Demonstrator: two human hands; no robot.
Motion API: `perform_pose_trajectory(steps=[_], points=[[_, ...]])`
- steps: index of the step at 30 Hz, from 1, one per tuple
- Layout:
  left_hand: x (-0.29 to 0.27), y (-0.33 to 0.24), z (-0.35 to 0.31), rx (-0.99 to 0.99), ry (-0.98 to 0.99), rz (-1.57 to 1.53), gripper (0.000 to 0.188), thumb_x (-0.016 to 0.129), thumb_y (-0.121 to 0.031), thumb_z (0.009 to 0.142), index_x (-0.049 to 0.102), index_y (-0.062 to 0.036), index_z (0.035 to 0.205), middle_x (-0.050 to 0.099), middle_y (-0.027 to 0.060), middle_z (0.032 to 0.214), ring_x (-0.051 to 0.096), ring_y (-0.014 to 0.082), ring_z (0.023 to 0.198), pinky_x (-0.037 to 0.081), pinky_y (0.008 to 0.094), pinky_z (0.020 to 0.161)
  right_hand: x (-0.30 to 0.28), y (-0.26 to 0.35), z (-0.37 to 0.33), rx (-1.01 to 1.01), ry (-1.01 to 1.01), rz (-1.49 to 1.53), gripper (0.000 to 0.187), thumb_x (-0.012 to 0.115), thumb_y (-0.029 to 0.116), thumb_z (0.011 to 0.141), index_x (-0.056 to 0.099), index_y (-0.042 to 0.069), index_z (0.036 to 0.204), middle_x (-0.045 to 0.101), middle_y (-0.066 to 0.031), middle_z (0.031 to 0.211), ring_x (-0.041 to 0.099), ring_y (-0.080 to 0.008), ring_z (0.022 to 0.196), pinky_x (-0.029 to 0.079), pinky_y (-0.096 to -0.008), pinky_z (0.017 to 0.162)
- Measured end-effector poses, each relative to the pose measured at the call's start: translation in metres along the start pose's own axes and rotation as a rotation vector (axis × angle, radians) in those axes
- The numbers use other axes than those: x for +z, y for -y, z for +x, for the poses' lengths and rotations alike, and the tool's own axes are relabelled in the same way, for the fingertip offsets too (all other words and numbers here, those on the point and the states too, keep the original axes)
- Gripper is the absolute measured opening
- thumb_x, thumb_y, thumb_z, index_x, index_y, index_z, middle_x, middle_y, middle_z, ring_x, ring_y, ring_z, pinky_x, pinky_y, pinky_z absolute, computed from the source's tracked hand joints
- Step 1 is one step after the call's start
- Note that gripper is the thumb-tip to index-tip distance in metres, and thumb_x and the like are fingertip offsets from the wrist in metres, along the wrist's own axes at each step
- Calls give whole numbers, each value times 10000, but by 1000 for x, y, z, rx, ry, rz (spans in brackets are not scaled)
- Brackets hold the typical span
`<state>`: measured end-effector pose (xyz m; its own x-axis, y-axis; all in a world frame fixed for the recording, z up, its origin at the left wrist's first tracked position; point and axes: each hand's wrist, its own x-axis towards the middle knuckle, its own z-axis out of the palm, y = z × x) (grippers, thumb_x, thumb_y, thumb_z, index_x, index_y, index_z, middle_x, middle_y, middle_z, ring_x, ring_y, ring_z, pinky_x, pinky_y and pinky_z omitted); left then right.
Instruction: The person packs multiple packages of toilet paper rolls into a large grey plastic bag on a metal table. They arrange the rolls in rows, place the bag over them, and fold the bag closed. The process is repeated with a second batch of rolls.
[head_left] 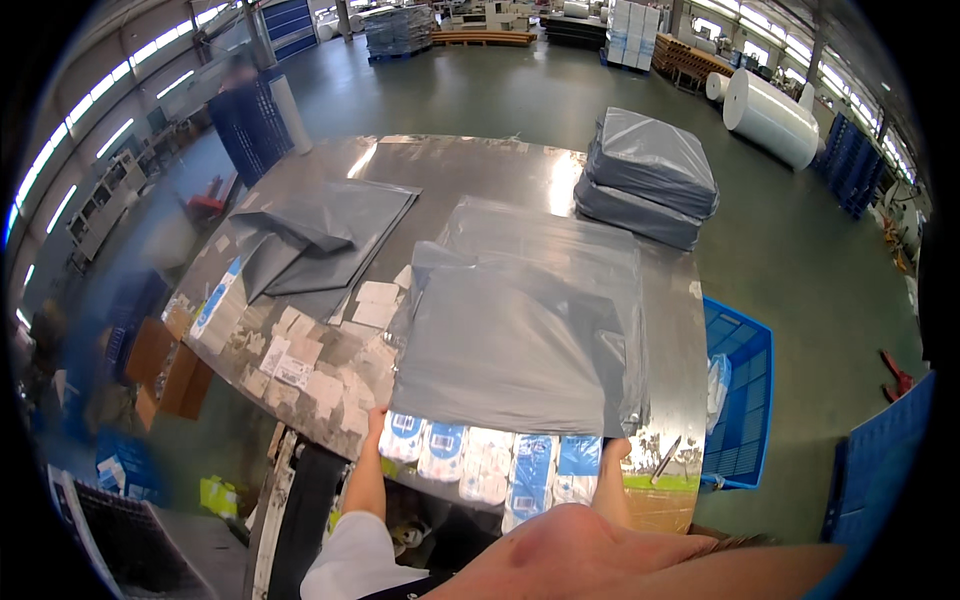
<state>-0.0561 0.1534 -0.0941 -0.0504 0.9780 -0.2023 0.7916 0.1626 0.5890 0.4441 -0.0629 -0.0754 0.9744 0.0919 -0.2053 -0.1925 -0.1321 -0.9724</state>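
Note:
A large grey plastic bag point(510, 340) lies on the metal table in front of me, bulging over its contents. From its near mouth sticks a row of white and blue wrapped packs point(487, 466), which look like tissue packs. At the left corner of the mouth, my left hand point(377, 422) grips the bag's edge against the end pack. My right hand point(617, 452) does likewise at the right corner. Most fingers of both hands are hidden behind the bag and packs. Beneath the filled bag, more flat grey bags point(560, 235) are spread out.
Folded grey bags point(320, 240) lie at the table's point(450, 165) left. Two filled grey bundles point(650, 175) are stacked at its far right corner. Cardboard scraps point(320, 370) cover the left front; a pen-like tool point(666, 460) lies right. A blue crate point(740, 400) stands beside the table.

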Motion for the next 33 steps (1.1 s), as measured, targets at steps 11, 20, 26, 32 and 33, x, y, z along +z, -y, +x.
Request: perform_pose_trajectory(steps=[11,20,26,32,33], points=[[-19,11,-58,-109,-52,102,341,526,-336,766,644,-36,876,616,227,884,583,388,874,458,458,750,-127,16,-78,-566,398,-668,70,581,31,697,545,-21,667,532,-226,618,527,-408,588,390,-455,529],[-19,12,-134,-234,-18,100,300,529,-285,767,634,-39,903,617,212,904,587,369,875,460,454,746,-175,51,-91,-550,602,-706,181,542,52,709,609,-7,866,577,-241,730,575,-400,698,439,-433,609],[-28,14,-140,-278,39,124,277,532,-251,767,628,-42,920,618,203,917,590,356,876,461,451,743,-167,53,-79,-537,591,-988,240,495,182,776,621,-6,855,604,-237,778,585,-418,749,447,-492,642],[-34,-20,-126,135,-46,207,195,487,-111,789,615,-39,917,613,201,859,583,365,836,446,458,703,-163,15,-38,-562,804,-1240,225,539,150,736,614,-12,873,603,-257,784,588,-416,751,470,-467,670],[-27,-1,-117,68,-24,249,190,481,-95,792,611,-33,916,610,210,852,579,375,830,440,465,696,-155,7,-42,-484,766,-1118,218,554,118,719,616,-23,873,600,-266,781,596,-407,730,477,-450,656]])
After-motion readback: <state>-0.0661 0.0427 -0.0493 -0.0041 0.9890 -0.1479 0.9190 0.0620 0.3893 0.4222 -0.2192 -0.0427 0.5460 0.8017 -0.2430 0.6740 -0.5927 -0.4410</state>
